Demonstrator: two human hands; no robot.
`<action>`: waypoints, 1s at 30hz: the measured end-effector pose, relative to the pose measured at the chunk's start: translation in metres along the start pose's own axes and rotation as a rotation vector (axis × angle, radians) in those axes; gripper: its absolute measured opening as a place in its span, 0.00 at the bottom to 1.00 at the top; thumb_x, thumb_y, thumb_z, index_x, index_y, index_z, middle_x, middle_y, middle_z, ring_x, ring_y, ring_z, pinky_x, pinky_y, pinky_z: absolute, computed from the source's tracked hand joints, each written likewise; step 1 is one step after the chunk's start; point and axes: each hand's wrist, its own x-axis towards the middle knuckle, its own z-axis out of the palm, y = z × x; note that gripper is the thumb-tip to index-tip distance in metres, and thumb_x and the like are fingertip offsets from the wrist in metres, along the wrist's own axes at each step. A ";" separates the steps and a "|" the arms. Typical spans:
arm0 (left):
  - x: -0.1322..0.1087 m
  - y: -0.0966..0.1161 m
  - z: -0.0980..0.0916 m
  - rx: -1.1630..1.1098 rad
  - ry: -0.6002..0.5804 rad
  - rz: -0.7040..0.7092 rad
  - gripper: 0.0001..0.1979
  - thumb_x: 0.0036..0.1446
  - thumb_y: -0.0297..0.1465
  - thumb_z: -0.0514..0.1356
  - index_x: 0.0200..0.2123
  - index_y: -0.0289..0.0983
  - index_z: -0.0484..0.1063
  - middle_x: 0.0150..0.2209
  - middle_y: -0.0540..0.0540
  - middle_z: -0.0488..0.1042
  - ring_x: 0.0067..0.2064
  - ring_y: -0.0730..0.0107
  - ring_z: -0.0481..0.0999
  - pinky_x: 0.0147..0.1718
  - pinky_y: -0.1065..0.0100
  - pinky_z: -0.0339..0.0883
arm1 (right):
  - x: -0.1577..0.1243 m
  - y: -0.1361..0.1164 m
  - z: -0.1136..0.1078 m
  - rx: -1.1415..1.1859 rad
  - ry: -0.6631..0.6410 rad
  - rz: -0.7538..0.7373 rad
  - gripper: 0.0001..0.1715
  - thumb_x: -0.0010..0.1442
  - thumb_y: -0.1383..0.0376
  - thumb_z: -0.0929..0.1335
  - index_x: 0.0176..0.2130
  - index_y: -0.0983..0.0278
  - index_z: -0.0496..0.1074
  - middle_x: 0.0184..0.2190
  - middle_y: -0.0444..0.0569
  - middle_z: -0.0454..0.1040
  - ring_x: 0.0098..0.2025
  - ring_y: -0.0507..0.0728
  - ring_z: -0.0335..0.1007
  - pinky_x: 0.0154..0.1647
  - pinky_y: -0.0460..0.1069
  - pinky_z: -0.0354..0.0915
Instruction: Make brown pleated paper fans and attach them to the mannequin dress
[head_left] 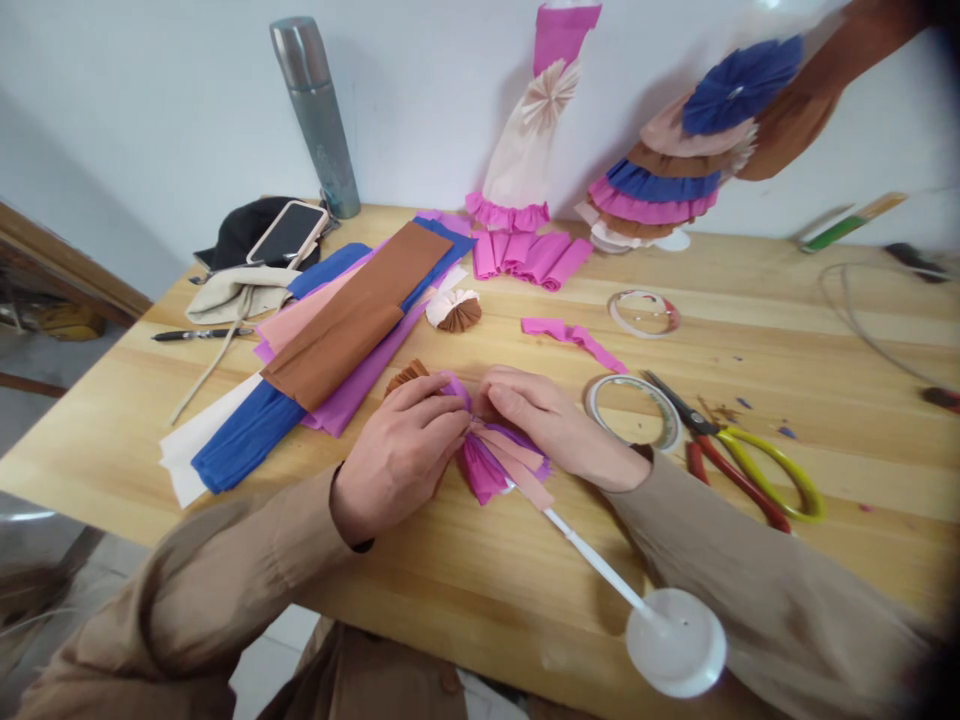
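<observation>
Both hands, the left hand (397, 455) and right hand (551, 420), pinch a pleated pink-and-peach crepe-paper skirt (499, 462) on a white plastic stick stand (660, 630) near the wooden tabletop's (450, 600) front edge. Fingertips seem clenched on the paper's gathered top. Yellow-and-red-handled scissors (739, 460) lie just right.

left hand (397, 455): fingers pinched on the crepe-paper flower (499, 462)
right hand (559, 425): pressing the flower from the other side
flower: pink and peach pleats on a white stick (592, 560), lying on the table (825, 330)
tape roll (634, 410): just beside the right hand
scissors (742, 455): right of the tape roll
</observation>
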 end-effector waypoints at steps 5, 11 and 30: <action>-0.001 -0.001 0.000 0.007 -0.013 -0.007 0.07 0.59 0.21 0.56 0.37 0.34 0.72 0.37 0.43 0.80 0.47 0.62 0.77 0.49 0.59 0.75 | -0.001 0.000 -0.001 -0.020 0.029 -0.015 0.32 0.66 0.44 0.55 0.27 0.63 0.67 0.27 0.46 0.66 0.31 0.54 0.61 0.34 0.51 0.58; -0.002 -0.001 0.000 0.013 -0.020 -0.003 0.06 0.58 0.21 0.57 0.38 0.33 0.73 0.38 0.43 0.80 0.49 0.60 0.76 0.51 0.58 0.73 | -0.002 -0.001 0.000 -0.115 0.047 -0.069 0.33 0.67 0.46 0.54 0.26 0.64 0.68 0.27 0.49 0.68 0.31 0.54 0.62 0.34 0.51 0.59; -0.001 -0.001 0.001 -0.003 -0.032 -0.003 0.07 0.58 0.20 0.56 0.37 0.33 0.73 0.38 0.41 0.80 0.48 0.60 0.77 0.50 0.57 0.73 | -0.002 -0.001 -0.002 -0.159 0.074 -0.088 0.26 0.69 0.56 0.56 0.26 0.64 0.68 0.28 0.49 0.69 0.31 0.54 0.63 0.34 0.50 0.59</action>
